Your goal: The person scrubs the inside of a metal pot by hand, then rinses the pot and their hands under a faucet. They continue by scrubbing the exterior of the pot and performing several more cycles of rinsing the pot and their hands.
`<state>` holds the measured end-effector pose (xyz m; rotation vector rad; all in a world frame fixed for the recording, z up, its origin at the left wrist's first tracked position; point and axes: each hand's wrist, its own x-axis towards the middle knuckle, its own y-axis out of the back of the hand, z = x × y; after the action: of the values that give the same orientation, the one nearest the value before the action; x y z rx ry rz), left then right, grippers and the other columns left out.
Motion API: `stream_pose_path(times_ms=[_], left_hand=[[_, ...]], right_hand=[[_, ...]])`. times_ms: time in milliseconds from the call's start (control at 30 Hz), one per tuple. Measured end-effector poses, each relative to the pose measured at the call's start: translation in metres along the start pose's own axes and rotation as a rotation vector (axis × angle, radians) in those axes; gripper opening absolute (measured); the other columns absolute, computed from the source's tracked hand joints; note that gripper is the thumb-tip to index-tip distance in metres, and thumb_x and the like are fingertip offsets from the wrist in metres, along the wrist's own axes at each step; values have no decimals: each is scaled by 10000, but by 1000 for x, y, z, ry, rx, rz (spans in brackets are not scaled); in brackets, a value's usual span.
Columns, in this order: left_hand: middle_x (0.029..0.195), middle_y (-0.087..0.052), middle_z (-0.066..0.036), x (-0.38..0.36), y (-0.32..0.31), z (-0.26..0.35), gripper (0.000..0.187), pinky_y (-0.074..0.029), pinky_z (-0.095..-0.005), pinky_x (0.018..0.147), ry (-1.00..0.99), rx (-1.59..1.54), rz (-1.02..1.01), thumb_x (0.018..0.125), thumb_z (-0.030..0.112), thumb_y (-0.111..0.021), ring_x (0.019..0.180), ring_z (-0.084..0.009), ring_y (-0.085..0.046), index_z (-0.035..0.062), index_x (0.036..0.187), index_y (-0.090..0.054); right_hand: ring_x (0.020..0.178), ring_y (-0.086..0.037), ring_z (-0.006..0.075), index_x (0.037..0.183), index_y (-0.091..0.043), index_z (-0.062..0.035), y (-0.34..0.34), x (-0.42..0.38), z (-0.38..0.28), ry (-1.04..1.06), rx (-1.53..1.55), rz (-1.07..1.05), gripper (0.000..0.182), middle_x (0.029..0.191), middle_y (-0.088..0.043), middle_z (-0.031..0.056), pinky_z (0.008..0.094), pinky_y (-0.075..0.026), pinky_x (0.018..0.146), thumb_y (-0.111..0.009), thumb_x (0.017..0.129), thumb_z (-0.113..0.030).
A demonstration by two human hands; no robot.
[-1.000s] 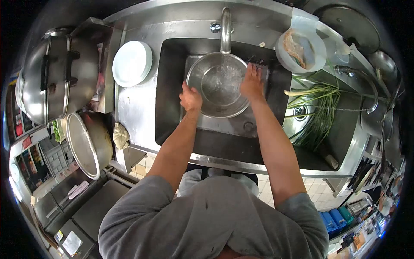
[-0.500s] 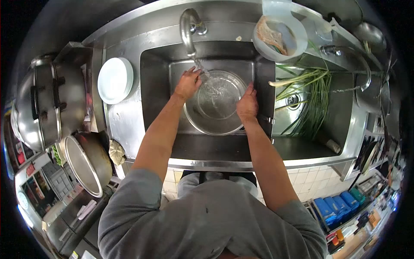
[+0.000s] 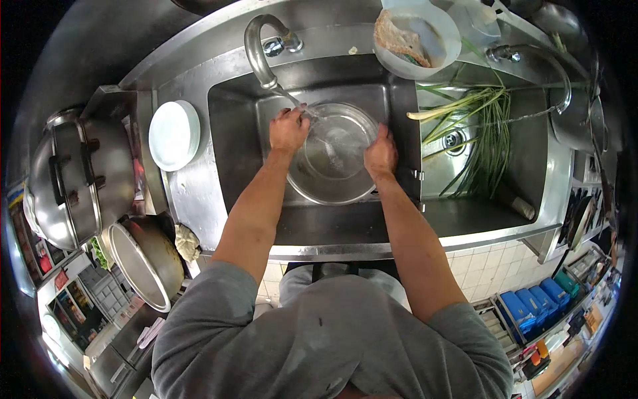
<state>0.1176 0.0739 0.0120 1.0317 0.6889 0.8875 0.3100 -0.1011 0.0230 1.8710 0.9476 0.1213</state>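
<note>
Steadying a wide, round, silvery metal bowl (image 3: 335, 156) between both hands' fingers. The right hand (image 3: 381, 154) clasps the rim; the left hand (image 3: 290, 129) curls at the opposite edge, its closure unclear. Clear water (image 3: 288, 96) falls beside the left fingers; level, two-sided support limits spilling.

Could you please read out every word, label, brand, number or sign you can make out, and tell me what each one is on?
No text is readable.
Blue packages at lower right: too small and blurred to read any print.
Shelved goods at far left: also too small and blurred.
Round basin, stacked plates, white tub: no lettering visible.
</note>
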Motion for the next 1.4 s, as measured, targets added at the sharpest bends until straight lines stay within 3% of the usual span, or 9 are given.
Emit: stream_pose_path(times_ms=[200,267,467,767,867,967,1233,1367,1400], left_hand=[[1086,-734,-106,0,-3,1,317,-479,-496,956,-20,69,43,892,301,-599,1161,-282,-626,102,1109,-719],[1073,-736,-102,0,-5,-1,307,-482,-495,947,-50,64,79,889,292,-601,1150,-284,-631,101,1098,-720],[1069,-727,-137,0,-5,-2,320,-483,-501,950,-60,41,79,871,293,-603,1136,-303,-633,91,1091,-718],[1117,-728,-142,24,20,56,446,-369,-547,1094,164,137,-200,958,526,-538,1163,-303,-630,178,1171,-719],[1046,-748,-136,31,2,54,497,-507,-438,947,163,45,-155,937,546,-576,1041,-369,-686,166,1232,-698],[1076,-754,-81,31,-23,13,338,-356,-527,1119,-14,-307,38,946,401,-620,1066,-317,-677,227,1221,-711],[934,-765,-115,31,-16,33,250,-571,-346,730,106,-428,131,874,237,-657,690,-235,-714,113,1051,-782],[940,-769,-111,32,-9,29,265,-571,-309,721,30,-338,52,864,237,-670,666,-234,-715,101,1064,-778],[1067,-746,-110,31,-2,33,308,-548,-360,837,43,-352,-19,881,250,-655,855,-239,-710,124,1146,-749]], right_hand=[[1155,-593,429,1353,-470,-72,1,-1,0,30,-1,10,518,1266,-589,227,493,-501,972,-584,850,-31],[1223,-568,397,1418,-406,-103,-1,5,2,-24,-21,-74,708,1317,-569,203,464,-500,1007,-762,806,-107],[1139,-597,430,1341,-472,-44,-1,1,2,33,2,20,507,1246,-588,239,491,-505,957,-588,848,-29],[1187,-577,411,1348,-461,-44,-11,0,10,-12,-18,46,535,1292,-573,225,472,-491,992,-620,837,-65],[1186,-575,420,1336,-459,-47,-4,-1,6,-11,-17,24,502,1282,-571,231,479,-493,985,-592,852,-51],[1180,-576,426,1303,-467,-49,-11,3,6,-36,3,43,461,1257,-576,232,487,-498,972,-581,857,-46],[1153,-585,419,1274,-465,-56,-16,7,11,-30,-36,25,451,1220,-581,216,492,-507,956,-616,849,-66],[1170,-578,406,1297,-442,-64,-14,3,10,-13,-35,26,508,1242,-572,204,485,-511,955,-655,836,-76],[1170,-578,406,1297,-442,-64,-14,5,11,-15,-32,29,508,1242,-572,204,485,-511,955,-655,836,-76]])
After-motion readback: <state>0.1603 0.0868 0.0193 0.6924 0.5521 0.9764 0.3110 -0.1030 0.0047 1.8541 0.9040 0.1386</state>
